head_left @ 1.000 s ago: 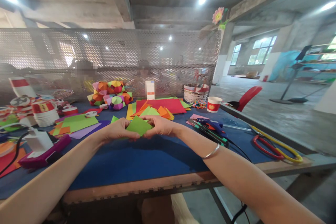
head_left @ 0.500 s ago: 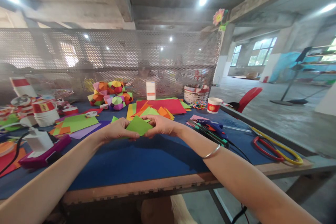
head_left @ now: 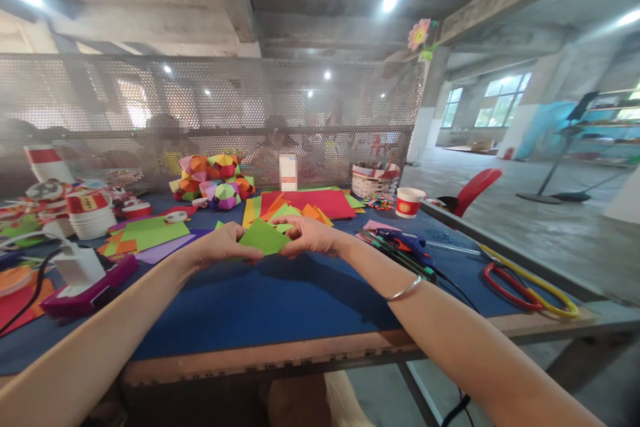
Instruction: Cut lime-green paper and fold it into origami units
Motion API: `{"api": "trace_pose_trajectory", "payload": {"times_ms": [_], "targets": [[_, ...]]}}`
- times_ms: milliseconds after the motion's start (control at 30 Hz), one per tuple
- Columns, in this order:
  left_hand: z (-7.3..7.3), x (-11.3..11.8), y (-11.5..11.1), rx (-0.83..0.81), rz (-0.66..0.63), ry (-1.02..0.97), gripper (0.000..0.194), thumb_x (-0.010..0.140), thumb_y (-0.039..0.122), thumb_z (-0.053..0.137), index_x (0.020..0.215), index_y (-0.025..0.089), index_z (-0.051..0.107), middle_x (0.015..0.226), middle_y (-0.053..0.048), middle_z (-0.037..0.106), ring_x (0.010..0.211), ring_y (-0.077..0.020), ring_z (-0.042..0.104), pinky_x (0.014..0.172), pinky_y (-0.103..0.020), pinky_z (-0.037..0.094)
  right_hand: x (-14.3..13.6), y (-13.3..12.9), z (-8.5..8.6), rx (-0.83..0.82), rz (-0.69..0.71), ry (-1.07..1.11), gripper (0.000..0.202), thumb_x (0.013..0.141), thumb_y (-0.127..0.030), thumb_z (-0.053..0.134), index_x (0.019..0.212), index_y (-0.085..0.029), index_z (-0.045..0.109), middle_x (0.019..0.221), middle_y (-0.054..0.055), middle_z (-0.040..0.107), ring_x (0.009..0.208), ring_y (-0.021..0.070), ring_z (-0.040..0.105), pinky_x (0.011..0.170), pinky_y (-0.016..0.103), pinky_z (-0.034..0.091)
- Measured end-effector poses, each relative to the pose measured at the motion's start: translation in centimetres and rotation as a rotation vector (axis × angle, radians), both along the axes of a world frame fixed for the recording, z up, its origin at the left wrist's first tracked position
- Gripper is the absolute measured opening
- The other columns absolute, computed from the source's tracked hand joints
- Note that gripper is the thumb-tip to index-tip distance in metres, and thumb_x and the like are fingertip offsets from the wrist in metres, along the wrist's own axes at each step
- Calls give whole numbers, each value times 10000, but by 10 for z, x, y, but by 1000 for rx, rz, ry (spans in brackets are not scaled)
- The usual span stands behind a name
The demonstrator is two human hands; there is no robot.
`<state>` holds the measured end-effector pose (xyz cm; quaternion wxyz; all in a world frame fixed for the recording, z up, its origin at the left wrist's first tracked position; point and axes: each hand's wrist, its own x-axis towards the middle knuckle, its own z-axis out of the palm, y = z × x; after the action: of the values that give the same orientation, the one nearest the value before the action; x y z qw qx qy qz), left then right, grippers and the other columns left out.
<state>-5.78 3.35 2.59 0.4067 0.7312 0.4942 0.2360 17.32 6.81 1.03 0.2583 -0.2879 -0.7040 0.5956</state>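
A small green paper square (head_left: 263,237), turned corner-up, is held above the blue table mat between my two hands. My left hand (head_left: 231,242) pinches its left side, the thumb lying along the lower left edge. At its right corner my right hand (head_left: 309,236) grips the paper between thumb and fingers. Just behind my hands lie orange paper pieces (head_left: 313,212) and large red sheets (head_left: 330,203) on a stack of coloured paper.
Folded paper balls (head_left: 225,195), a woven basket (head_left: 375,180) and a paper cup (head_left: 409,202) stand farther back. To the right lie a blue tool (head_left: 404,245) and scissors (head_left: 555,300); to the left, a purple power strip (head_left: 90,293). People are behind the mesh screen (head_left: 300,100).
The fingers of my right hand have shifted slightly at the paper's right corner, and the paper is tilted a little differently. The whole view has moved slightly.
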Motion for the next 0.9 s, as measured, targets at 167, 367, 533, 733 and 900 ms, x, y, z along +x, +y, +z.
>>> {"api": "trace_pose_trajectory", "payload": {"times_ms": [167,367,533,733,900], "targets": [[-2,-5,4,14,4,-14,226,629,407,821,588,207,724,585,-6,691,563,-149,571,611,-273,455,6,7,0,7,-24,-4,877,660,-61,782,1462,-128,436,627,-75,628,587,97,592,623,228,552],[0,-6,3,6,21,-10,252,601,424,834,585,197,724,592,-19,690,579,-166,581,637,-291,458,10,8,1,-2,3,3,903,652,-82,796,1478,-142,436,624,-78,623,586,100,588,645,243,547],[0,-6,3,6,3,-10,271,621,433,834,592,186,726,606,-23,699,591,-170,589,659,-296,460,12,8,4,-14,15,-19,946,650,-105,803,1509,-141,409,653,-68,652,627,110,604,682,267,538],[-3,-8,6,25,47,-6,233,619,400,840,553,214,716,582,-14,702,572,-167,582,617,-290,440,23,9,9,13,-30,-49,989,662,-121,777,1549,-99,341,635,-77,644,604,102,603,698,267,534],[-2,-7,3,34,42,-2,243,637,396,828,543,207,707,579,-22,695,577,-168,584,627,-294,440,25,11,10,-3,-34,-70,993,645,-119,765,1551,-117,359,672,-62,667,641,121,646,690,262,556]]}}
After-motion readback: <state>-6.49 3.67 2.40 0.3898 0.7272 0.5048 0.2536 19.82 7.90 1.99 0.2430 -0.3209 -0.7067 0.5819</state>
